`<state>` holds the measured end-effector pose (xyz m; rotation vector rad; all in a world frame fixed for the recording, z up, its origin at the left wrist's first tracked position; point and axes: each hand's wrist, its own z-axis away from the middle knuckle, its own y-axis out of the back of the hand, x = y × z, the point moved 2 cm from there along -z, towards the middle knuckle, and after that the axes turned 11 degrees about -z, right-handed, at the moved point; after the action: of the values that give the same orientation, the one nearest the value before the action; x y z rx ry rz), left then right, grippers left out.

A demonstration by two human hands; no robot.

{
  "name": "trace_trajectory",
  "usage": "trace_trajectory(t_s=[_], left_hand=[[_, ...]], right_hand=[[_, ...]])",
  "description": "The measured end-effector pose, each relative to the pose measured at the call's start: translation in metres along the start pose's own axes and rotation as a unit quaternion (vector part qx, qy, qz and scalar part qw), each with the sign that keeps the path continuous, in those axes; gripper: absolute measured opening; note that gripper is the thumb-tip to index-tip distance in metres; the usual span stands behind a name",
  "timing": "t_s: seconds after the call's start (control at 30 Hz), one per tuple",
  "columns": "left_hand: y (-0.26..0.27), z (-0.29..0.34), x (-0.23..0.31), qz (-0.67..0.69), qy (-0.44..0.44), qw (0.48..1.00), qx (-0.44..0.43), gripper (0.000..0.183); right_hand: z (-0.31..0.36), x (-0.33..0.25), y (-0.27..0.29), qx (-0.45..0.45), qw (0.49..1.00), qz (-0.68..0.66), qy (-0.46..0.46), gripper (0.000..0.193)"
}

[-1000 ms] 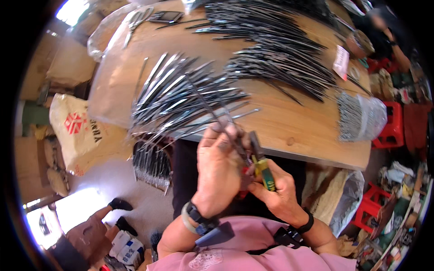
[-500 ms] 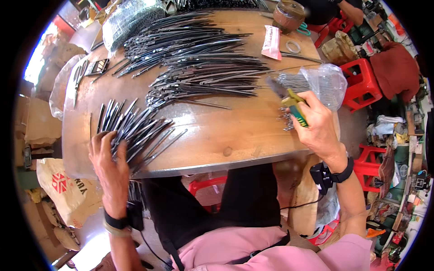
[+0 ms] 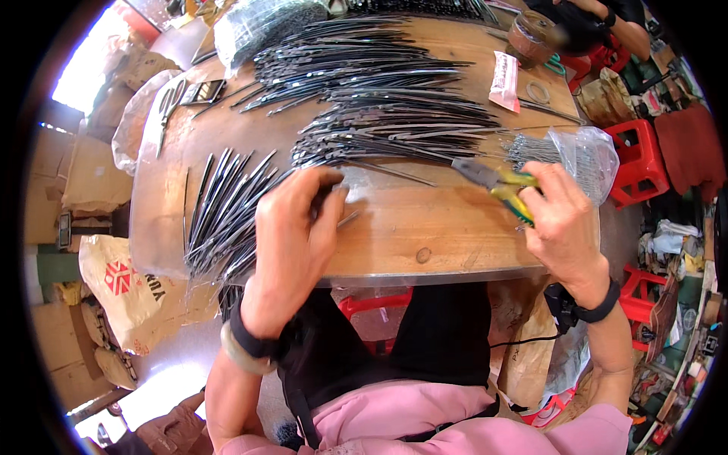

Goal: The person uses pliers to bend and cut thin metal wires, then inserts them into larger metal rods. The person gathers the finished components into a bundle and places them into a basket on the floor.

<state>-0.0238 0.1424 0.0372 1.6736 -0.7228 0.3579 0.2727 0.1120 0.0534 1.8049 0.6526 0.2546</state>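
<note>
left hand (image 3: 294,227): fingers curled, contents cannot be told; the nearer hand to the strip bundle (image 3: 226,212), which lies just left of it on the table (image 3: 379,250), long axis near-left to far-right. strips: thin, black, glossy, loosely fanned. right hand (image 3: 561,216): holding pliers (image 3: 491,179), yellow-and-green handled.

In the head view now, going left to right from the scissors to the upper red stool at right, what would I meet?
Scissors, nearest pile of black strips, left hand, pliers, right hand, upper red stool.
</note>
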Motion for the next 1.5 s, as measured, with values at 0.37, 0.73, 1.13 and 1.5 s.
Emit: trace_trajectory(t_s=[0.37, 0.73, 1.13, 1.5], left_hand=[[-0.038, -0.048, -0.010, -0.221, -0.172, 0.956, 0.089, 0.020], [0.033, -0.002, -0.011, 0.248, 0.144, 0.957, -0.042, 0.005], [-0.017, 0.138, 0.034, 0.795, 0.312, 0.481, -0.200, 0.054], [-0.019, 0.167, 0.020, 0.566, 0.314, 0.744, -0.169, 0.021]], right_hand=[[0.037, -0.033, 0.028, 0.274, 0.829, -0.464, -0.151, 0.017], [0.077, -0.021, 0.032, 0.254, 0.757, -0.523, -0.299, 0.011], [0.066, -0.067, 0.004, 0.224, 0.595, -0.736, -0.230, 0.018], [0.066, -0.073, 0.005, 0.144, 0.734, -0.632, -0.203, 0.017]])
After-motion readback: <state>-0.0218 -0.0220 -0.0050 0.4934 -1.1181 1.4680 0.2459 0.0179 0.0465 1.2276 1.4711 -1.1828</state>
